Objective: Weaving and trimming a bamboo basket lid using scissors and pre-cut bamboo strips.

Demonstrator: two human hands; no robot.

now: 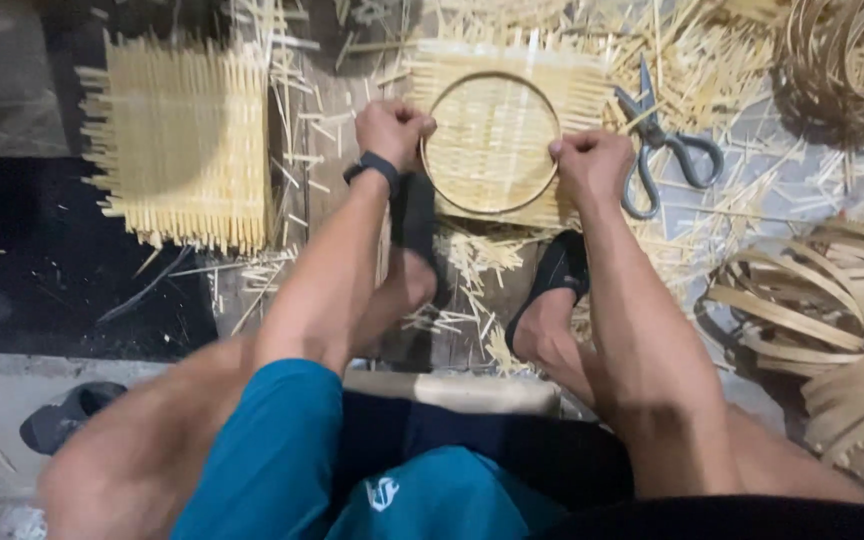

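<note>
Littered floor boards (352,190), strewn with bamboo slivers, carry a finished woven mat (184,150) at the far left. Next, the left hand (392,130) is clenched on the left edge of a round bamboo hoop (490,206), which is laid flat on a second woven mat (497,140) between the two grips. Opposite, the right hand (592,165) is clenched on the hoop's right edge, equally near. Scissors (664,150) are seen just beside that hand, and coiled bamboo strips (812,300) lie further right.
</note>
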